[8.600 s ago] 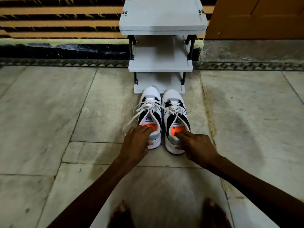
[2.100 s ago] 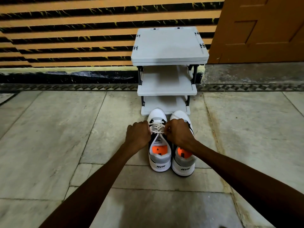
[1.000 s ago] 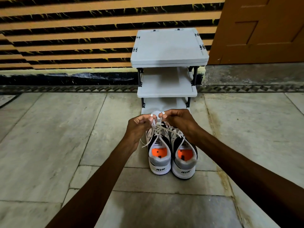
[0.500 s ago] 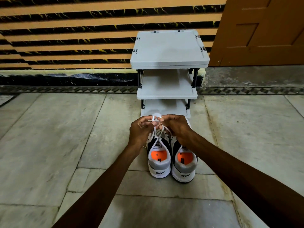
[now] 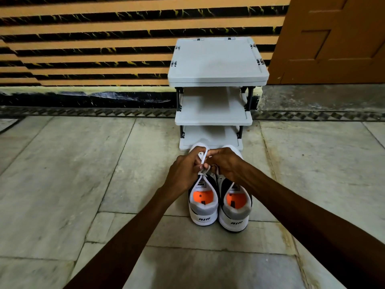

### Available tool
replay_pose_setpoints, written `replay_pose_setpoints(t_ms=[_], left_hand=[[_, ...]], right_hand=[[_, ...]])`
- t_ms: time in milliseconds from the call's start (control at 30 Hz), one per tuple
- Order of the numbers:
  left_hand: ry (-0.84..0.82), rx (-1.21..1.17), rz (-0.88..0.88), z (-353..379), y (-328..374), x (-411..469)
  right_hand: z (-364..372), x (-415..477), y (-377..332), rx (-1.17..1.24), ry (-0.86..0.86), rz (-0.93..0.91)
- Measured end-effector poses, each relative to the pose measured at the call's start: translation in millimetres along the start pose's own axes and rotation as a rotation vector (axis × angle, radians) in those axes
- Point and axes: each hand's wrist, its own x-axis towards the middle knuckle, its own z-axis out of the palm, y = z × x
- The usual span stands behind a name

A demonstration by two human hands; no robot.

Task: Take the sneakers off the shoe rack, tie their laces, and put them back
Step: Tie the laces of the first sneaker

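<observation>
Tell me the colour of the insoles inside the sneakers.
Bright orange. The insoles show best in the head view, looking down into both sneakers.

We see of ourselves two hands and two forearms, all on the near side of the shoe rack (image 5: 216, 61). Our left hand (image 5: 183, 174) and our right hand (image 5: 227, 163) are bare, the knuckles and finger joints showing as rounded ridges. Each wrist is bare too, and narrow. From there each bare forearm thickens steadily away from the shoe rack and falls into shadow, until the edge of our view cuts it off.
</observation>
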Motion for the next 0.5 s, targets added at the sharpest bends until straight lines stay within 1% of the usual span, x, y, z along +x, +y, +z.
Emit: replay_pose_setpoints(t_ms=[133,233,367,500], left_hand=[[-0.008,0.088,0.014,-2.6,5.5,-1.0],[-0.010,0.110,-0.003,-4.0,6.0,-2.1],[-0.019,0.108,-0.048,-4.3,1.4,-0.7],[-0.032,0.105,-0.046,-4.1,3.1,-1.1]], right_hand=[[0.4,2.1,2.8,0.155,-0.004,0.011],[0.8,0.9,3.1,0.178,0.015,0.016],[-1.5,-0.3,8.1,0.226,-0.070,-0.008],[3.1,-0.9,9.4,0.181,-0.072,-0.011]])
